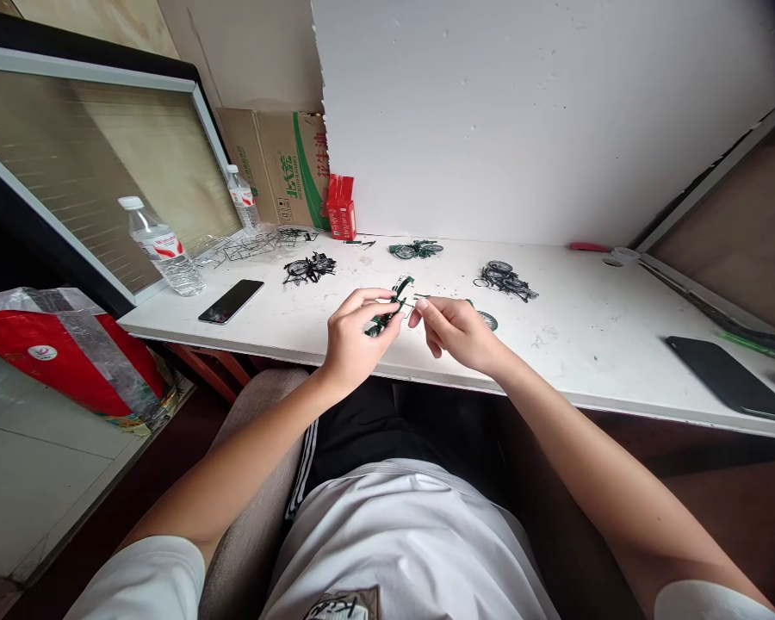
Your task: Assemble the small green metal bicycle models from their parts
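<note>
White desk [555, 362], one, runs along a pale wall panel [465, 120], with one framed pane [103, 164] at its left end. Two hands meet above its front edge. Left hand [356, 336] pinches one green part [404, 293] between thumb and fingers, just above the desk and in front of the person; its fingers cover some of that part. Right hand [455, 330] is just beside it, thumb pressed to forefinger; whether a thin piece is caught there is too small to tell. One wheel [488, 320] lies just past the right hand, partly hidden by it.

Three small bikes lie beyond, well apart: one black bike [310, 268] to the left, one green bike [416, 249] in the middle, and another black bike [505, 280] to the right. Two bottles stand at the left, one near bottle [165, 248] and one far bottle [243, 201]; thin dark frames [245, 248], hard to count, lie near them. One phone [231, 301] rests left, one black slab [729, 375] right. At the back are one carton [277, 168] and one red box [342, 208].
</note>
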Demonstrator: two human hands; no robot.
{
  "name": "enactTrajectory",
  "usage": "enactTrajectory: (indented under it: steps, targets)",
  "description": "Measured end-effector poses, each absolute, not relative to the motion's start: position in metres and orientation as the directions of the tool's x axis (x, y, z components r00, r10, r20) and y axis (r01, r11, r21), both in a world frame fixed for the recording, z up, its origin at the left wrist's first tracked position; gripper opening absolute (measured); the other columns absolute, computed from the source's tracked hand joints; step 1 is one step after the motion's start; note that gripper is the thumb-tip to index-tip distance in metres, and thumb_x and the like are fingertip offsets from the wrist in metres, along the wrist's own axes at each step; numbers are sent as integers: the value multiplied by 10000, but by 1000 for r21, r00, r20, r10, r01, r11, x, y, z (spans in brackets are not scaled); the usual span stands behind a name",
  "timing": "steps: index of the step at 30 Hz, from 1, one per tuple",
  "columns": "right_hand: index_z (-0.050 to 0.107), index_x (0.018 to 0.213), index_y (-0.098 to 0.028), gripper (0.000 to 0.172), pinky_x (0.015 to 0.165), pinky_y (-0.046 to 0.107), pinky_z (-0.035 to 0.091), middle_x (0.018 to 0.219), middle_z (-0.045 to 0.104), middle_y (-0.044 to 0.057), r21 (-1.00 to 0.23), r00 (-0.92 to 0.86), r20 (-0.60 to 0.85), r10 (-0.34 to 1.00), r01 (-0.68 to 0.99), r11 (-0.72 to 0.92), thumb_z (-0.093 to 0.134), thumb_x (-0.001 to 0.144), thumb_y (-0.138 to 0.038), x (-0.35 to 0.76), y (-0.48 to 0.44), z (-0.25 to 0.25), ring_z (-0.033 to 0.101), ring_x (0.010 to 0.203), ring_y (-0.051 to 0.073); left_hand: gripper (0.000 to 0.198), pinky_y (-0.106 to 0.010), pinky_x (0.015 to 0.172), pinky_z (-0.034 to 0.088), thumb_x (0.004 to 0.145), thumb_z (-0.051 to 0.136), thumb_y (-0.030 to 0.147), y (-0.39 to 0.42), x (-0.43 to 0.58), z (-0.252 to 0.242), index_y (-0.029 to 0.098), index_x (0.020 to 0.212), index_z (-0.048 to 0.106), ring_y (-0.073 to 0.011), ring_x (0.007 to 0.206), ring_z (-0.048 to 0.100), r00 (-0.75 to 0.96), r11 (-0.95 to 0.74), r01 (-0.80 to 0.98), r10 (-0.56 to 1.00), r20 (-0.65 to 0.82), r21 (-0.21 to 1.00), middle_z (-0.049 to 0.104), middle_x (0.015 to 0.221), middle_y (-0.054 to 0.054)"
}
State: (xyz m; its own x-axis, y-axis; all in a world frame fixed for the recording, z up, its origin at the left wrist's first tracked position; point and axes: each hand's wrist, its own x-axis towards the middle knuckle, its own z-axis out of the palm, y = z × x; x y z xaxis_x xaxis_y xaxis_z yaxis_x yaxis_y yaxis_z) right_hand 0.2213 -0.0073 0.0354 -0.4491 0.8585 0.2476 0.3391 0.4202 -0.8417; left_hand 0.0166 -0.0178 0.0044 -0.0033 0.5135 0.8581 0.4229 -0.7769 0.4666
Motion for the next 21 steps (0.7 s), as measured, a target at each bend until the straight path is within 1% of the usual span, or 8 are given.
enactTrajectory:
  steps: [3,7,10,12,14,16,19,21]
  targets:
    - [695,1003,-214,484,612,285,407,613,604,-22,-649,-397,390,831,521,554,493,1080,-647,222,-10,34,538,532,144,86,-321,870,668,927,798,207,-17,17,4,219,1005,832,-206,1031,772,-21,-749,401,568,823,527,784,1136,-94]
    - [693,1095,-218,357,624,288,385,670,647,-11,-434,-389,526,756,641,633,526,1096,-533,224,-10,33,541,555,147,89,-309,861,671,920,807,211,-18,18,4,218,1004,836,-198,1011,772,-36,-729,387,600,799,565,782,1138,-91]
    - [704,1059,-214,341,642,296,381,769,716,42,-262,-438,597,672,685,680,496,1116,-479,226,-7,32,615,649,172,100,-300,855,666,918,807,193,-19,18,4,215,1010,838,-197,1023,767,-28,-738,383,593,805,556,780,1137,-90]
    - [700,996,-211,381,641,300,374,814,736,71,-205,-471,608,639,684,700,458,1129,-473,227,-5,30,641,704,188,106,-293,847,663,920,802,185,-19,18,3,216,1016,838,-196,1033,765,-19,-743,380,590,807,552,779,1141,-87]
    - [687,963,-211,425,629,301,371,801,736,72,-239,-462,591,661,682,691,424,1136,-497,227,-4,29,629,673,186,113,-290,846,661,921,802,184,-19,19,3,219,1023,838,-196,1040,763,-13,-746,380,587,810,547,779,1144,-85]
    - [675,940,-213,481,626,300,384,738,718,50,-357,-434,543,719,655,666,387,1140,-542,226,-5,28,606,607,176,117,-292,842,663,922,804,192,-20,20,2,220,1031,836,-200,1048,764,-13,-751,381,579,815,539,778,1141,-86]
    - [644,843,-222,584,670,303,439,610,663,14,-554,-421,444,791,564,612,326,1135,-615,224,-7,30,607,563,171,104,-301,833,669,925,806,209,-21,21,2,217,1026,833,-203,1029,769,-9,-764,380,561,828,522,779,1137,-93]
    - [625,786,-224,636,697,312,464,572,638,6,-626,-417,410,811,519,583,304,1124,-656,223,-8,32,614,561,173,88,-317,850,673,931,802,217,-21,22,3,217,1014,830,-207,1029,772,-8,-767,387,552,834,511,781,1129,-94]
